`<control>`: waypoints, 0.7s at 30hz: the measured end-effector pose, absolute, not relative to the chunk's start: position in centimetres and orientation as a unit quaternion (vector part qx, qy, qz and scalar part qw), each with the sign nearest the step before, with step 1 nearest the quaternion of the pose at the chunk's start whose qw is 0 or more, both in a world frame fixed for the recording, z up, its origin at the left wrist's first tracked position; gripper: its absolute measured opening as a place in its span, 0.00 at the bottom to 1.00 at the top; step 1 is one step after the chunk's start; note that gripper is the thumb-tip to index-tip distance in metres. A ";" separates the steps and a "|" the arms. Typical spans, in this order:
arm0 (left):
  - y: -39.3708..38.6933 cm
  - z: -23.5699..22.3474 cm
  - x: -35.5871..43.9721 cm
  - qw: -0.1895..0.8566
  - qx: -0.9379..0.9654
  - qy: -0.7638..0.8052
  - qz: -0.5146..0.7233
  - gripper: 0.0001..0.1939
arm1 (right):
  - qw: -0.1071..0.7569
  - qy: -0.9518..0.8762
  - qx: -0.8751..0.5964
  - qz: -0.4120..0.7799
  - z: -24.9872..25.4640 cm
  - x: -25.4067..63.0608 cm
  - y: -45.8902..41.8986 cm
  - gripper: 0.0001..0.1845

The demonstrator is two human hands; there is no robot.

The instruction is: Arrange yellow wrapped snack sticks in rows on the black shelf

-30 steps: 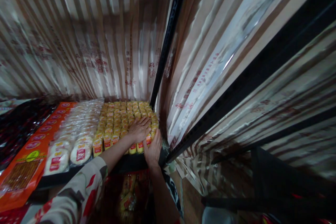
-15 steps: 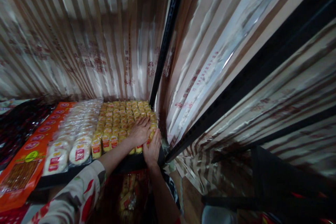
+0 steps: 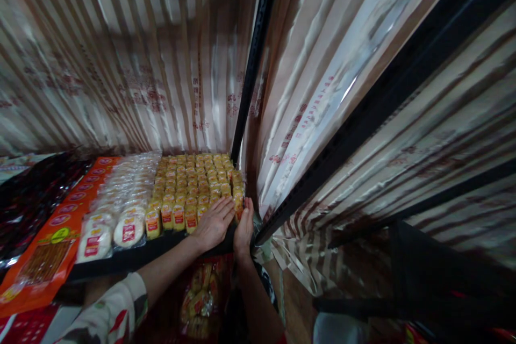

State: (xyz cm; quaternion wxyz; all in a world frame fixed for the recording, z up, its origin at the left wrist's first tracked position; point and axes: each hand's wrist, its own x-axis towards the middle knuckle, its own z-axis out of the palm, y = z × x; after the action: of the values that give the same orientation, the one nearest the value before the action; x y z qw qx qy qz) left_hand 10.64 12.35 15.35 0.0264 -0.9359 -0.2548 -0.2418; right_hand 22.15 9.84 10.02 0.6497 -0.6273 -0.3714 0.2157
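Note:
Rows of small yellow wrapped snack packs [image 3: 173,199] with red and white labels stand packed together on a dark shelf [image 3: 133,255]. My left hand [image 3: 215,224] lies at the front right of these rows, fingers stretched out and pressed flat against the packs. Along the right side of the end row is my right hand [image 3: 243,232], its fingers straight and pointing up. Between the two hands, the front of the end row [image 3: 237,188] is partly hidden. Neither hand is wrapped round a pack.
Left of the yellow packs are white round cakes in clear wrappers [image 3: 129,228], orange snack bags [image 3: 56,236] and dark shiny packages [image 3: 32,204]. Black shelf posts [image 3: 256,54] and striped sheeting [image 3: 173,64] stand behind and right. Bagged yellow snacks [image 3: 201,295] lie below.
My left hand has slid off the tops of the packs toward the front edge. My right hand remains along the right side. The end row now shows a gap beside it.

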 end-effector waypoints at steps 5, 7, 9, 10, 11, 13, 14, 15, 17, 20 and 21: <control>11.3 13.2 10.3 0.077 -0.947 -0.206 -0.236 0.16 | 0.690 -0.310 -0.578 0.306 11.1 22.5 10.5 0.38; 11.2 12.6 10.7 0.086 -0.956 -0.187 -0.209 0.16 | 0.700 -0.280 -0.559 0.346 11.4 22.5 10.6 0.38; 11.2 12.1 11.1 0.093 -0.960 -0.182 -0.189 0.17 | 0.708 -0.252 -0.543 0.375 11.8 22.6 10.6 0.39; 11.2 11.8 11.3 0.098 -0.960 -0.183 -0.186 0.18 | 0.709 -0.243 -0.538 0.385 11.9 22.6 10.6 0.39; 11.3 11.5 11.5 0.104 -0.958 -0.187 -0.189 0.18 | 0.709 -0.240 -0.535 0.393 12.0 22.7 10.6 0.39; 11.2 10.9 12.0 0.114 -0.953 -0.194 -0.201 0.19 | 0.696 -0.252 -0.542 0.398 12.2 22.8 10.6 0.39; 11.2 10.6 12.2 0.115 -0.951 -0.198 -0.209 0.20 | 0.683 -0.267 -0.556 0.392 12.2 22.9 10.6 0.39; 11.2 10.2 12.4 0.114 -0.947 -0.205 -0.217 0.20 | 0.665 -0.284 -0.577 0.380 12.3 23.0 10.7 0.40; 11.2 9.5 12.7 0.106 -0.940 -0.220 -0.239 0.20 | 0.625 -0.319 -0.623 0.345 12.6 23.2 10.9 0.40; 11.2 8.6 13.1 0.093 -0.930 -0.226 -0.274 0.21 | 0.575 -0.355 -0.671 0.305 13.2 23.4 11.5 0.39; 11.3 8.4 13.1 0.090 -0.928 -0.227 -0.283 0.22 | 0.564 -0.361 -0.680 0.300 13.4 23.4 11.7 0.39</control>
State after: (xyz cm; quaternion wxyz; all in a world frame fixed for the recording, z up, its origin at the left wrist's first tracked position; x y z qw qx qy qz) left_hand 13.11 11.25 8.36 0.0900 -0.9277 -0.2266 -0.2828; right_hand 23.44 11.74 13.39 0.5636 -0.6798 -0.3612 0.2996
